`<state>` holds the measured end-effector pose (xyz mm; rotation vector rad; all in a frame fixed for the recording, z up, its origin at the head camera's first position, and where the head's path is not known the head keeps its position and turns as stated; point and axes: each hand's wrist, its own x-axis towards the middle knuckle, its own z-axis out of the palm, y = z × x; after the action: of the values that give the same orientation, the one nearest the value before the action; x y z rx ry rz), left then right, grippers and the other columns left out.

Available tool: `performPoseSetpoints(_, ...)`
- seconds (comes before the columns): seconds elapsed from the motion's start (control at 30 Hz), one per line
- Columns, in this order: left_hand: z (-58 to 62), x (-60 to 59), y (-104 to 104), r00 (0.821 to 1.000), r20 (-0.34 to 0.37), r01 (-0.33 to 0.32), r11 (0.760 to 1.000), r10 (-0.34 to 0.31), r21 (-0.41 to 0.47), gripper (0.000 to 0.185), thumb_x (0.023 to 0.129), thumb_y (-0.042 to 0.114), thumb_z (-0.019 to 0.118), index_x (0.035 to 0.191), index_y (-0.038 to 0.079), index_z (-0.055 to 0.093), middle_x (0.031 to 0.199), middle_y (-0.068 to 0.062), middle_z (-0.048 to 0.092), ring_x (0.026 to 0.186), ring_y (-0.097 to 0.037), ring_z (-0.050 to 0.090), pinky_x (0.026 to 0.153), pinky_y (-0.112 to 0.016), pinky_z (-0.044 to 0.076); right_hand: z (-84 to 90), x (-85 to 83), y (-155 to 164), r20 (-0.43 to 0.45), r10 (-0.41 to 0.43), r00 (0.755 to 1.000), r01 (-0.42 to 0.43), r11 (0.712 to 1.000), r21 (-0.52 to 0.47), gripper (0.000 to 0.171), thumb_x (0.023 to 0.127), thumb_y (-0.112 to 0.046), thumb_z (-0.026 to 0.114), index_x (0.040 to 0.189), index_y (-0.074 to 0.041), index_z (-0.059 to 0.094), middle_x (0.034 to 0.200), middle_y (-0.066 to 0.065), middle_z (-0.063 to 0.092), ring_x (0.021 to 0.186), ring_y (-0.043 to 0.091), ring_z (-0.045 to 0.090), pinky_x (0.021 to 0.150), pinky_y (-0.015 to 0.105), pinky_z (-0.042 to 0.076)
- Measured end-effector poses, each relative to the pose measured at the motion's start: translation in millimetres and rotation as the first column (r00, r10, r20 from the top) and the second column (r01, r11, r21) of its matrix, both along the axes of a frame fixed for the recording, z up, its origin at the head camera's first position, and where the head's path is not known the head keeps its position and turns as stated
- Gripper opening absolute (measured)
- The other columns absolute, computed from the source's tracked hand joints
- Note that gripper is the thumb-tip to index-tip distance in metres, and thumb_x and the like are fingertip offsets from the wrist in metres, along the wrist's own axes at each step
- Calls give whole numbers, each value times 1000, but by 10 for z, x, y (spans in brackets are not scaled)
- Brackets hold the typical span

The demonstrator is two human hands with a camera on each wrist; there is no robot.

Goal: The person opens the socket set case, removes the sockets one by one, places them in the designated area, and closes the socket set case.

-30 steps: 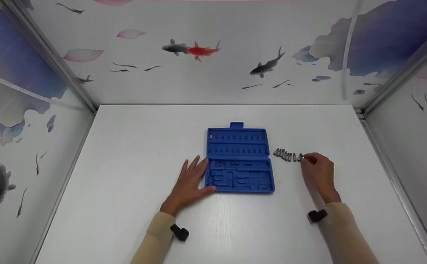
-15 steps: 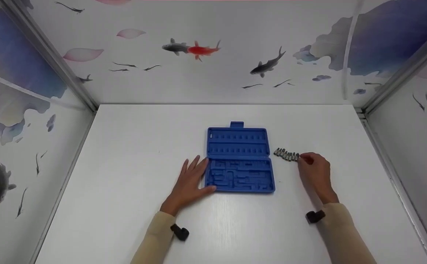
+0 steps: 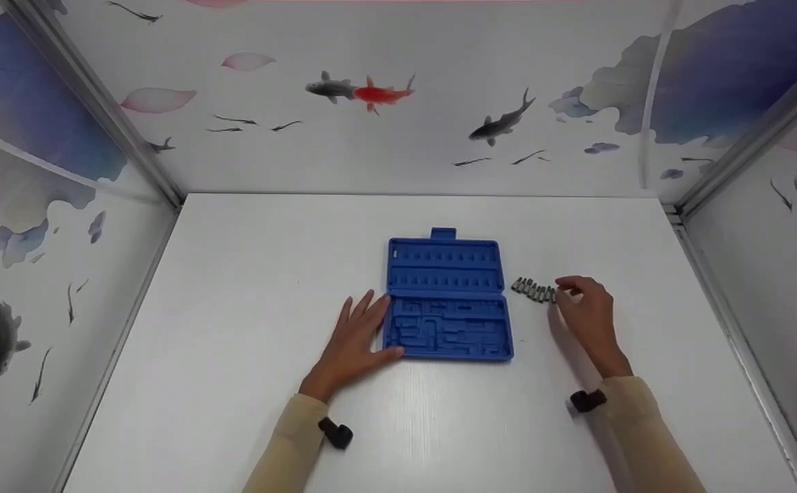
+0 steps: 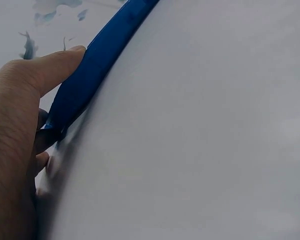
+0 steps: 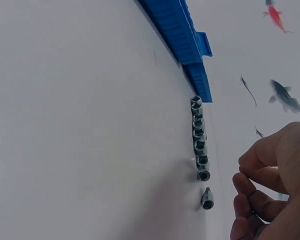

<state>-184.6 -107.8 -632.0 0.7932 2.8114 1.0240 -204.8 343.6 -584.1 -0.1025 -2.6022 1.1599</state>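
Right hand (image 5: 270, 185), fingers curled and empty, hovered by the sockets (image 5: 199, 137); next move likely calls for pinching one. Left hand (image 3: 354, 342), flat, steadied the blue case (image 3: 448, 301).

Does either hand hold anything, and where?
Nothing is held. The left hand touches the near-left corner of the blue case; the right hand is empty beside the sockets.

Bright, even, diffuse light from above; soft short shadows fall beside the hands and the blue case (image 3: 448, 301). Mild sheen on the white table (image 3: 248, 274). Head view sharp; wrist views softer, with near fingers slightly blurred.
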Motion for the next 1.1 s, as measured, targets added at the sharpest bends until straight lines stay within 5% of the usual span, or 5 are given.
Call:
performPoseSetpoints(0.33, -8, -4, 10, 1000, 0, 1, 1000, -1, 4, 106, 98, 72, 66, 176, 12, 26, 181, -3, 28, 171, -28, 12, 138, -53, -5, 10, -197, -508, -15, 189, 982, -189, 982, 21, 19, 100, 1, 75, 118, 5, 79, 111, 20, 76, 102, 35, 65, 89, 45, 51)
performPoseSetpoints(0.6, -19, -8, 18, 1000, -3, -10, 1000, 10, 14, 106, 97, 72, 67, 176, 13, 29, 180, -4, 32, 171, -28, 14, 138, -55, -2, 86, -373, -902, 2, 339, 941, -339, 940, 35, 19, 101, -2, 77, 118, 4, 79, 111, 18, 75, 106, 35, 65, 95, 52, 51)
performPoseSetpoints(1.1, -51, -27, 9, 1000, 10, 0, 1000, 0, -2, 108, 98, 75, 64, 177, 13, 24, 181, 0, 27, 171, -23, 10, 138, -48, -7, 80, -764, -1372, 36, 493, 869, -495, 867, 51, 27, 103, -15, 80, 125, 2, 78, 124, 17, 76, 121, 38, 68, 110, 57, 52)
